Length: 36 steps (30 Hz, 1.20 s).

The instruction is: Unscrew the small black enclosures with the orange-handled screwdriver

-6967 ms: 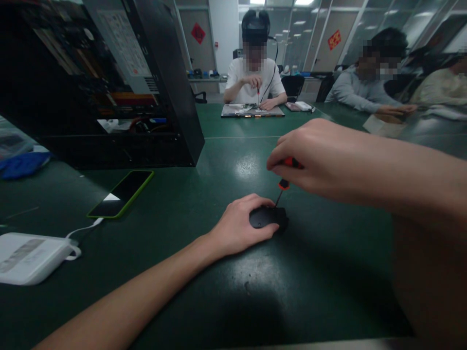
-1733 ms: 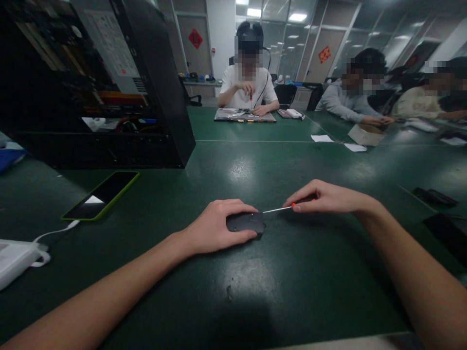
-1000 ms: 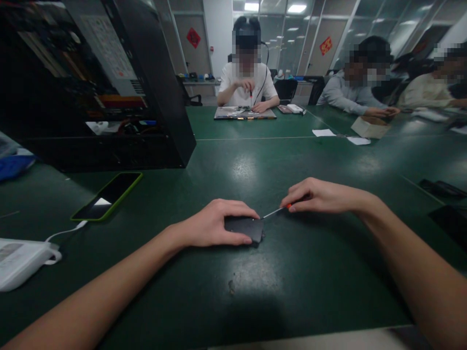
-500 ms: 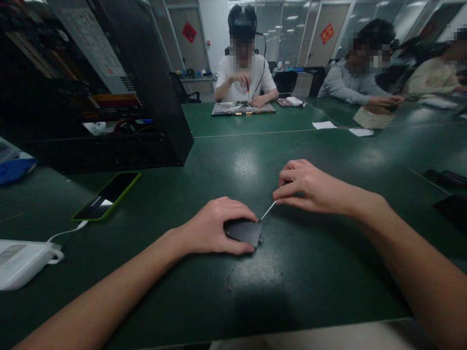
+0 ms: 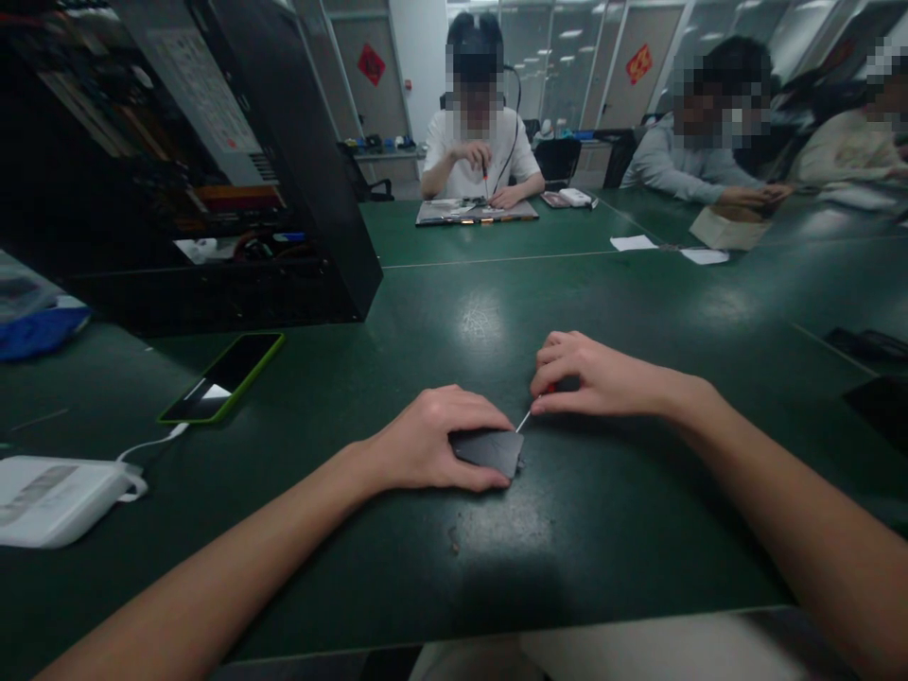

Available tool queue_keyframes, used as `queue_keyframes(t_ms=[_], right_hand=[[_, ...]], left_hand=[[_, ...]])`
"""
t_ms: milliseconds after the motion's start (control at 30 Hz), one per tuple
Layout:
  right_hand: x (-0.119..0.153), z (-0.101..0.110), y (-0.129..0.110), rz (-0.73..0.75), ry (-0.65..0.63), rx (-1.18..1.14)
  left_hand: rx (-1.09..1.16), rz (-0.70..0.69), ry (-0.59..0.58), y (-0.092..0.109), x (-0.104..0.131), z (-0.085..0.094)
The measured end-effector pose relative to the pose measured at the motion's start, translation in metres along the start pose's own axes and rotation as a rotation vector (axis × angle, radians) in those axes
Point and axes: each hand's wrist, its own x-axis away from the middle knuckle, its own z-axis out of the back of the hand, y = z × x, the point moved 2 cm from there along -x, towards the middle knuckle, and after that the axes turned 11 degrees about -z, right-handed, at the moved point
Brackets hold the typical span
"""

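A flat dark grey piece, its exact kind unclear, lies on the green table in the grip of my left hand. My thumb runs along its near edge and my fingers along its far edge. My right hand is closed round a screwdriver with a thin metal shaft; a bit of red handle shows between the fingers. The shaft slants down to the left, and its tip meets the far right corner of the grey piece. Most of the handle is hidden by my fingers.
An open black computer case stands at the left. Near it lie a phone in a green case and a white power bank, joined by a cable. Across the table, a person works on a flat panel; others sit right.
My right hand has come lower and closer to the grey piece, so less of the screwdriver shaft shows and its red handle appears. The view has shifted slightly. My left hand keeps its grip.
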Motion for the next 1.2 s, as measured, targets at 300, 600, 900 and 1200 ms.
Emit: queue_keyframes(t_ms=[300, 600, 900, 1200], right_hand=[[-0.007, -0.012, 0.002, 0.016, -0.048, -0.154], [-0.002, -0.005, 0.009, -0.026, -0.016, -0.070], [-0.003, -0.008, -0.004, -0.025, -0.041, -0.032], [0.002, -0.004, -0.006, -0.168, -0.217, -0.105]], left_hand=[[-0.051, -0.018, 0.009, 0.001, 0.002, -0.003], [-0.125, 0.046, 0.093, 0.000, 0.001, -0.007], [-0.120, 0.032, 0.106, -0.001, 0.001, -0.007], [-0.104, 0.066, 0.127, -0.002, 0.003, -0.008]])
